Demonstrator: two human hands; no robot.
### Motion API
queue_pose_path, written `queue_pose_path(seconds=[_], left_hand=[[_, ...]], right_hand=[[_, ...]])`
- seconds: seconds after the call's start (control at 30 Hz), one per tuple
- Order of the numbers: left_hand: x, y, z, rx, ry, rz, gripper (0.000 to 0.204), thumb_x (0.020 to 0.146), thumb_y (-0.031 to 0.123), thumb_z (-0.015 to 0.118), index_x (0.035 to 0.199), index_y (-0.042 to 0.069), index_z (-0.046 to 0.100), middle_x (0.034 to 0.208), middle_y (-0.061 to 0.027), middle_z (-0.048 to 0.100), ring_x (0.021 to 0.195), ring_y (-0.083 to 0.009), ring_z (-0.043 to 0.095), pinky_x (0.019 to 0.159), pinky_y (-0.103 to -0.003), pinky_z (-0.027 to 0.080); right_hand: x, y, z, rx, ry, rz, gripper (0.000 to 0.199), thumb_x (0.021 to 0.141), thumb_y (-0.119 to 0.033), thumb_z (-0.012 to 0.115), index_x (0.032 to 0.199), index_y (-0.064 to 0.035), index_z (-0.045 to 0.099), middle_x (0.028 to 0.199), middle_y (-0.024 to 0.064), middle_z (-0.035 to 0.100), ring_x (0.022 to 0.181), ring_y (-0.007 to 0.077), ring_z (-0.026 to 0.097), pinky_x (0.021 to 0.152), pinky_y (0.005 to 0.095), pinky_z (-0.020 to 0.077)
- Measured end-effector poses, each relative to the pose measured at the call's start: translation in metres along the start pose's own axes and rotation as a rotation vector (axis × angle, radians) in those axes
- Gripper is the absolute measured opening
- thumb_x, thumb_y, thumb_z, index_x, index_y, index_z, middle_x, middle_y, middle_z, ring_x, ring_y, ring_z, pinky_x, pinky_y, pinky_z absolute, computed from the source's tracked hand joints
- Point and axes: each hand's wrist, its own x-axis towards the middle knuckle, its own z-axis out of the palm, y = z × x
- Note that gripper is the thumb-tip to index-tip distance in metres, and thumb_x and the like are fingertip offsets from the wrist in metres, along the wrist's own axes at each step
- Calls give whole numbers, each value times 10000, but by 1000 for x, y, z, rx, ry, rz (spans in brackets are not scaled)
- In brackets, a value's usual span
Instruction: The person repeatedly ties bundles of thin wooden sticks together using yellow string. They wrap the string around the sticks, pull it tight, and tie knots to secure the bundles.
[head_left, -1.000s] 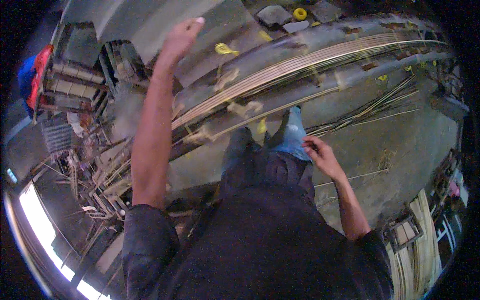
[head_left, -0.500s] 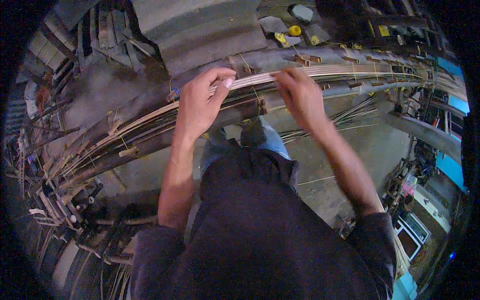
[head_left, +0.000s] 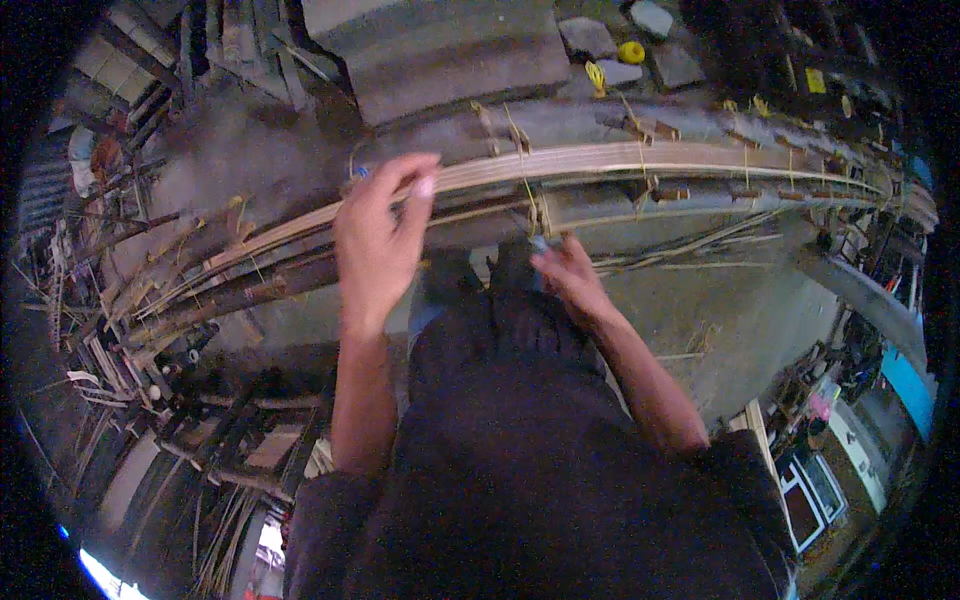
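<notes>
A long bundle of pale, thin split strips [head_left: 640,158], probably bamboo or cane, curves across in front of me. It is tied at intervals with yellow cord [head_left: 527,165]. My left hand [head_left: 380,235] is over the bundle at left of centre. Its thumb and fingers are loosely curved and apart, and the part of the bundle behind it is hidden. On the near side of the bundle, lower and right of centre, my right hand [head_left: 575,278] is closed. At its fingertips is a small pale-blue thing [head_left: 540,244], blurred, of a kind I cannot make out.
Thick grey poles [head_left: 590,212] with short wooden pegs [head_left: 665,190] flank the bundle. Beyond them lie a broad flat slab [head_left: 450,60], several stones [head_left: 652,18] and a yellow roll [head_left: 630,52]. More thin strips [head_left: 700,240] lie on the floor at the right. Lumber stands at the left.
My right hand has left the strips and drawn back toward my body, and a small pale-blue thing now shows at its fingers. My left hand has shifted slightly left and down. The view has tilted.
</notes>
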Motion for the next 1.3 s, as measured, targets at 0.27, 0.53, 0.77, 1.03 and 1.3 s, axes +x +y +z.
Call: queue_pose_path(seconds=[0.27, 0.53, 0.77, 1.03, 1.3], left_hand=[[5, -23, 90, 326, -22, 385, 217, 839, 211, 645, 1000, 67, 655, 919, -109, 666, 874, -321, 629, 770, -418, 485], [17, -15, 102, 334, 77, 304, 213, 834, 300, 664, 873, 92, 690, 784, -108, 689, 681, -300, 650, 630, -420, 499], [8, -27, 98, 361, 98, 260, 193, 840, 277, 637, 846, 94, 699, 796, -95, 681, 728, -276, 650, 674, -390, 500], [74, 45, 72, -383, -209, -93, 326, 936, 329, 545, 781, 46, 593, 735, -5, 592, 683, -101, 543, 623, -287, 420], [180, -45, 71, -518, -569, -343, 421, 912, 488, 508, 1079, 106, 568, 989, -32, 598, 946, -158, 548, 838, -341, 411]], right_hand=[[-126, -267, 74, -932, -327, -791, 194, 865, -164, 525, 893, -42, 673, 923, 124, 661, 894, 272, 640, 807, 434, 508], [97, -255, 102, -1495, -25, -910, 334, 951, -303, 437, 922, -46, 650, 721, 149, 585, 685, 307, 593, 622, 435, 458], [-13, -170, 72, -606, -533, -936, 285, 919, -286, 478, 851, -34, 592, 760, 179, 604, 745, 306, 613, 662, 447, 477], [1, -32, 62, -1246, -577, -870, 181, 779, -261, 581, 767, -98, 658, 697, 124, 663, 653, 331, 671, 582, 453, 547], [-39, -63, 50, -1450, -307, -1054, 518, 794, -71, 602, 1301, -101, 500, 1030, 136, 564, 971, 256, 590, 822, 377, 510]])
